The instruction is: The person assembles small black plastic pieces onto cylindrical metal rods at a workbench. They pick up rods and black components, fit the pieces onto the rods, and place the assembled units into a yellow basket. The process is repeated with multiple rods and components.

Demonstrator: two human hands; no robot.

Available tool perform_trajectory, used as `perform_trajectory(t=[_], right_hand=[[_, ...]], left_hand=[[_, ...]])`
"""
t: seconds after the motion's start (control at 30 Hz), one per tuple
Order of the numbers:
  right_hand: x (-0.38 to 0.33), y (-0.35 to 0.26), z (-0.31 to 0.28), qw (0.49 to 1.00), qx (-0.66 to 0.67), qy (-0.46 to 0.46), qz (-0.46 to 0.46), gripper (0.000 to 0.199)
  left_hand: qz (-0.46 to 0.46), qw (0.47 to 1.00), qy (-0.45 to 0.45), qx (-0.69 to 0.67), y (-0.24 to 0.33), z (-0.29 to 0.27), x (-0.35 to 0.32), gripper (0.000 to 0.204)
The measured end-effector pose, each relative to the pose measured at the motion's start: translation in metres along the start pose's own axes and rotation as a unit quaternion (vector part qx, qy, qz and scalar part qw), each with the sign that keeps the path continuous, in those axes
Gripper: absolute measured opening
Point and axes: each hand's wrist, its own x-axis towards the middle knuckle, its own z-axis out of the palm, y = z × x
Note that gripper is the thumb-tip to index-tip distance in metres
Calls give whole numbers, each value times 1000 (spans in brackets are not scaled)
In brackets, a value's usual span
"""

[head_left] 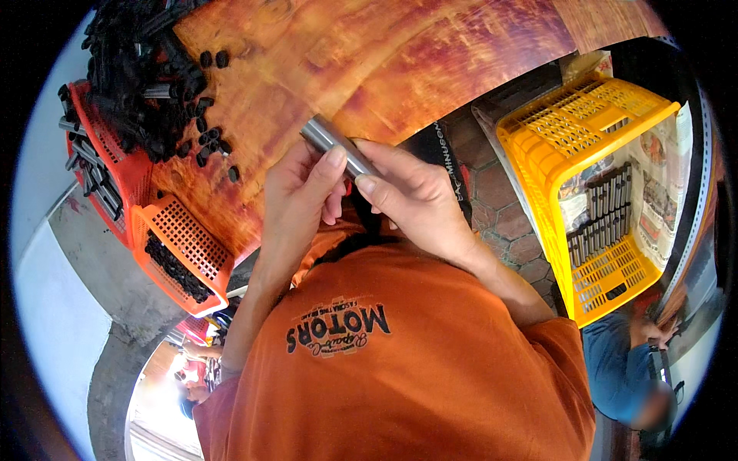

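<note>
A short, shiny metal tube is held in front of my chest, over the near edge of the wooden table. It slants, with its far end pointing up and to the left. My left hand pinches it around the middle, thumb lying along the top. Closer to the tube's lower end, my right hand has its thumb and fingers closed on it. The fingers cover that lower end, so I cannot see its shape.
On the wooden table lies a heap of black parts, with small black caps scattered beside it. A red crate holds metal tubes; an orange basket holds small black pieces. At right, a yellow crate contains rows of tubes. People are nearby.
</note>
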Motion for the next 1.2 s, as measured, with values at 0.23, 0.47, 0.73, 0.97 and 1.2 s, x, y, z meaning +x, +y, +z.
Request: perform_trajectory(t=[0.23, 0.47, 0.73, 0.97, 1.2], right_hand=[[2, 15, -2, 997, -19, 61, -40, 26], [-1, 1, -7, 968, -241, 68, 13, 36], [3, -8, -6, 956, -291, 2, -16, 39], [3, -5, -7, 920, -390, 5, -40, 46], [4, -4, -10, 916, -399, -4, -31, 49]], left_hand=[[-15, 1000, 19, 11, 3, 2, 2, 31], [-12, 1000, 7, 15, 1, -1, 5, 32], [165, 960, 158, 162, -1, -10, 7, 22], [446, 726, 286, 438, 28, 19, 73, 44], [430, 729, 255, 468, 14, 22, 82, 49]])
